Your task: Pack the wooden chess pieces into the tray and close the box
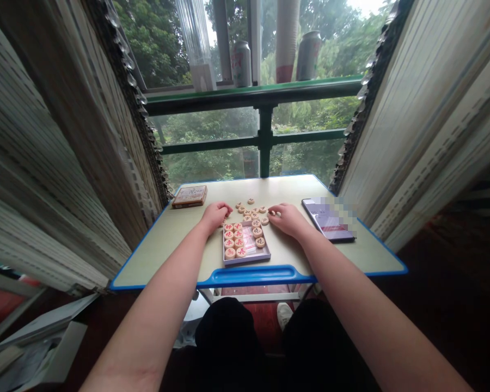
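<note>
Chess pieces (255, 210) lie between curled left hand (216, 214) and curled right hand (288, 219); whether either pinches, cannot tell.

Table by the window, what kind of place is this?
Likely a window nook at home: a small blue-edged table against a green-framed window, trees outside, curtains at both sides, wooden chess pieces out.

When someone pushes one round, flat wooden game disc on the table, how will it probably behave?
The round, flat wooden game discs lie flat, so one would likely slide, not roll. They look rigid and probably light, being small beside the right hand.
</note>
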